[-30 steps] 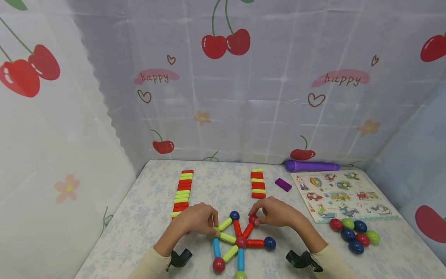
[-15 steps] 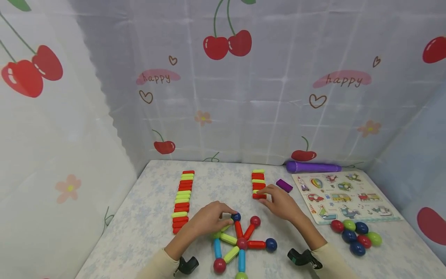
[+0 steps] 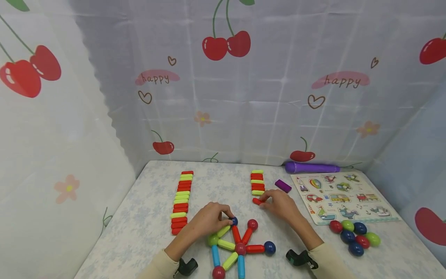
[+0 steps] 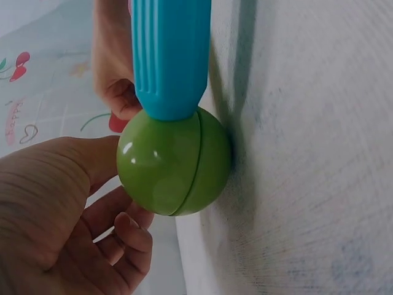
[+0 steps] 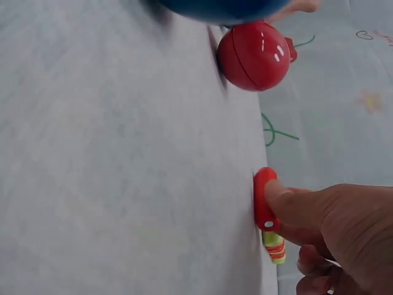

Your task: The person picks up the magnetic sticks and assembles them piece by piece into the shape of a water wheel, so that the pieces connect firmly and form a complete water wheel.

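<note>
Magnetic rods and balls form a star-like figure around a red centre ball (image 3: 240, 248). At its far tip, my left hand (image 3: 209, 220) holds a dark blue ball (image 3: 234, 221) between thumb and index finger. A green ball (image 4: 175, 163) with a blue rod (image 4: 172, 55) partly hides those fingers in the left wrist view. My right hand (image 3: 281, 204) pinches a red magnetic rod (image 5: 264, 198), low over the table, just in front of the short row of rods (image 3: 257, 182). A red ball (image 3: 252, 224) on a red arm of the figure lies left of that hand.
A long row of red and yellow-green rods (image 3: 182, 201) lies at left. On the right are a purple block (image 3: 283, 186), a picture puzzle board (image 3: 343, 197), a purple microphone-shaped toy (image 3: 311, 167) and several loose balls (image 3: 356, 248). A printed curtain (image 3: 223, 97) hangs behind.
My right hand left the figure's red ball, reached the short row and drew its nearest red rod out toward me. My left hand shifted from the green ball to the dark blue one.
</note>
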`<act>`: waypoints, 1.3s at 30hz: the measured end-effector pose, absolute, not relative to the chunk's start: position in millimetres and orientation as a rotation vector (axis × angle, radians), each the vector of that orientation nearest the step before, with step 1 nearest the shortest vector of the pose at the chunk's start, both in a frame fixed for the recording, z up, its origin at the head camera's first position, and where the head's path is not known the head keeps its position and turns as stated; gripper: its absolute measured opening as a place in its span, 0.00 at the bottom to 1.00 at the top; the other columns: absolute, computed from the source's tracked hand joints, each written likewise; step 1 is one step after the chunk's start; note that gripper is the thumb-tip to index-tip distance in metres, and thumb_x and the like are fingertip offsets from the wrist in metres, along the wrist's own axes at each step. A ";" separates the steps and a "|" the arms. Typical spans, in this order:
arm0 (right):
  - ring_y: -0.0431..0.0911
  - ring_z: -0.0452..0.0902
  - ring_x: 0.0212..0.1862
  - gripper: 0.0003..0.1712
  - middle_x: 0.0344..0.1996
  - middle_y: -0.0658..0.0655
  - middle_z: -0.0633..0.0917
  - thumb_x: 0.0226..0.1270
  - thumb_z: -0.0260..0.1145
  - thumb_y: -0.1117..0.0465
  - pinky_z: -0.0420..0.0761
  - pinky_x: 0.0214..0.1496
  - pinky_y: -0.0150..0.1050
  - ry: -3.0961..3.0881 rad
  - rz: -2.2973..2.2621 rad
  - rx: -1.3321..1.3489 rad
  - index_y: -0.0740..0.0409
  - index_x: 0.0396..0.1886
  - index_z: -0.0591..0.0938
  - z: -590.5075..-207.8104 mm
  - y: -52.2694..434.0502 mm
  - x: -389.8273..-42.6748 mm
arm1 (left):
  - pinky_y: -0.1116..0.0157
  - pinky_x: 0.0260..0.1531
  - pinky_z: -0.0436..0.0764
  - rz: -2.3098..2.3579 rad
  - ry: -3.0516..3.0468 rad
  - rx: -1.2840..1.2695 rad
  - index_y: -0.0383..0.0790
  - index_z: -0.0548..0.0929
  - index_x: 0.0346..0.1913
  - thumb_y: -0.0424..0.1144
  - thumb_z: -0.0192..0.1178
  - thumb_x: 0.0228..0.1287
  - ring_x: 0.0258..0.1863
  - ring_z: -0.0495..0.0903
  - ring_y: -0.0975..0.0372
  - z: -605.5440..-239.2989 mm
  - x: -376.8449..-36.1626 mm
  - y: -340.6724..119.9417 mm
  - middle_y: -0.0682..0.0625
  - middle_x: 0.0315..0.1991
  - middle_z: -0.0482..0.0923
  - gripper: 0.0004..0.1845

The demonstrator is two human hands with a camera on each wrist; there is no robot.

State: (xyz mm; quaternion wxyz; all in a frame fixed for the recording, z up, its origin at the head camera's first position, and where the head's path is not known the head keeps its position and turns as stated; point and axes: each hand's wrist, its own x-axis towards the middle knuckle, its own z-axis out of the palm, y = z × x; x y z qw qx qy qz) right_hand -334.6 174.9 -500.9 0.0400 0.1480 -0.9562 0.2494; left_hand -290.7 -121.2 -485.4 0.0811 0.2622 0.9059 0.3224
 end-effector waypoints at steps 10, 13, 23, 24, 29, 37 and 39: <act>0.43 0.78 0.40 0.11 0.40 0.45 0.90 0.70 0.77 0.61 0.81 0.43 0.39 -3.054 0.932 0.741 0.52 0.50 0.93 -482.3 166.2 -322.4 | 0.70 0.25 0.74 0.990 2.685 0.773 0.51 0.92 0.47 0.42 0.74 0.71 0.25 0.74 0.68 -486.6 -291.2 -122.4 0.63 0.39 0.88 0.06; 0.42 0.73 0.35 0.10 0.38 0.43 0.89 0.70 0.77 0.60 0.74 0.36 0.34 -3.002 1.035 0.836 0.51 0.49 0.92 -474.8 162.1 -318.9 | 0.70 0.26 0.75 0.986 2.686 0.764 0.50 0.92 0.48 0.43 0.74 0.71 0.26 0.75 0.68 -486.8 -291.6 -122.2 0.63 0.38 0.86 0.06; 0.43 0.75 0.32 0.11 0.36 0.42 0.89 0.72 0.76 0.56 0.74 0.30 0.32 -2.988 1.150 0.983 0.52 0.50 0.91 -469.5 142.5 -305.2 | 0.70 0.24 0.71 0.985 2.703 0.774 0.49 0.92 0.49 0.43 0.74 0.71 0.25 0.73 0.68 -486.9 -291.8 -123.6 0.66 0.34 0.84 0.08; 0.43 0.75 0.31 0.11 0.35 0.42 0.89 0.72 0.76 0.56 0.73 0.29 0.32 -2.992 1.149 0.978 0.52 0.50 0.91 -470.0 141.8 -304.5 | 0.70 0.24 0.71 0.986 2.701 0.776 0.50 0.92 0.49 0.43 0.74 0.71 0.25 0.73 0.68 -487.0 -291.7 -123.6 0.66 0.35 0.84 0.08; 0.43 0.76 0.30 0.10 0.35 0.42 0.89 0.71 0.77 0.57 0.75 0.29 0.33 -3.038 1.123 0.970 0.51 0.49 0.92 -469.4 139.3 -302.5 | 0.70 0.25 0.72 0.985 2.698 0.770 0.50 0.92 0.49 0.42 0.75 0.70 0.26 0.73 0.67 -486.8 -291.6 -123.3 0.65 0.35 0.84 0.08; 0.42 0.78 0.27 0.11 0.37 0.44 0.91 0.69 0.77 0.59 0.77 0.29 0.34 -3.113 1.041 0.954 0.52 0.49 0.94 -470.5 134.0 -298.0 | 0.70 0.27 0.76 0.984 2.669 0.784 0.50 0.93 0.52 0.42 0.74 0.71 0.26 0.75 0.69 -485.2 -292.3 -124.9 0.64 0.40 0.87 0.09; 0.41 0.78 0.27 0.11 0.39 0.46 0.91 0.69 0.77 0.59 0.77 0.29 0.34 -3.125 1.015 0.954 0.52 0.49 0.94 -471.6 133.8 -297.3 | 0.70 0.27 0.77 0.978 2.656 0.787 0.51 0.93 0.53 0.41 0.73 0.72 0.26 0.76 0.69 -485.1 -292.6 -126.0 0.63 0.42 0.88 0.10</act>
